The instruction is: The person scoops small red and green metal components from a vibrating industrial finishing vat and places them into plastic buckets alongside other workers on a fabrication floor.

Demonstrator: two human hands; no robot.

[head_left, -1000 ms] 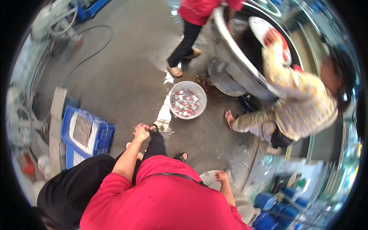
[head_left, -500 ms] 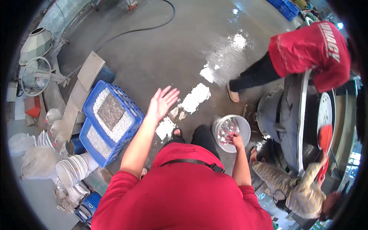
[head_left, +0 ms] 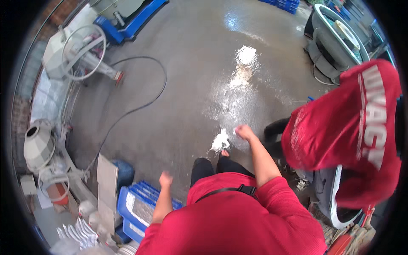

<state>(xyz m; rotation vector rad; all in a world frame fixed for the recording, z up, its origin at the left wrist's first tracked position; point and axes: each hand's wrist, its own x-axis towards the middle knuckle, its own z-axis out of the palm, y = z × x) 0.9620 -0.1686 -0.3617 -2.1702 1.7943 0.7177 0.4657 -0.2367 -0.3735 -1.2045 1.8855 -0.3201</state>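
Note:
My right hand (head_left: 243, 132) is closed in front of me over the wet floor, its fingers drawn together. A small pinkish bit shows at the fingertips, too small to name. Lower and to the left hangs my left hand (head_left: 166, 179), smeared by motion, so its fingers are unclear. It is nearest to a blue plastic crate (head_left: 124, 203) holding whitish pellets and a greyish slab, and appears not to touch it.
At right, a person in a red shirt (head_left: 327, 123) bends over a round machine tub (head_left: 338, 195). A second round tub (head_left: 316, 46) stands beyond. Grey mixers (head_left: 39, 146) line the left side. A black hose (head_left: 127, 112) curves across the wet floor (head_left: 191, 85).
I have moved forward, and the white bucket has left the view. My right hand has come out of the bucket, closed. My left hand, open and spread before, has dropped lower.

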